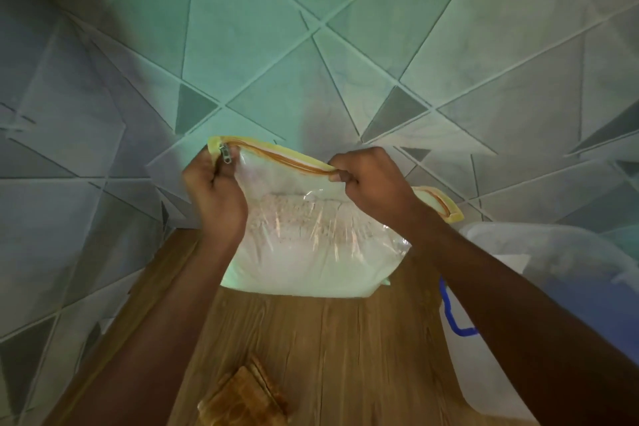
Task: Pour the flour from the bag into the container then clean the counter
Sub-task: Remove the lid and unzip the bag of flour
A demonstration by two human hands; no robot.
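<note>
Two hands grip the top edge of a clear bag (311,252) that stands on the wooden table (328,339), close to the tiled wall (311,45). The left hand (214,197) is closed on the bag's left corner, just beside the metal zip pull (225,153). The right hand (370,180) pinches the yellow-trimmed zip edge (276,152) further along, fingers curled over it. The hands are apart, with a stretch of the zip edge running between them. Past the right hand, the far end of the yellow trim (439,202) sticks out behind the wrist.

Flour (304,273) fills the lower part of the bag, white and heaped, with a rougher, crumbly surface showing through the creased plastic higher up. The upper part of the bag holds no flour and is see-through.

To the right of the bag, partly hidden by the right forearm, is a translucent plastic container (570,252) with a blue handle or clip (449,315) on its near side. Whether anything lies inside it cannot be told.

At the near edge of the table lies a brown woven-looking object (245,398), well apart from the bag; what it is cannot be told.
</note>
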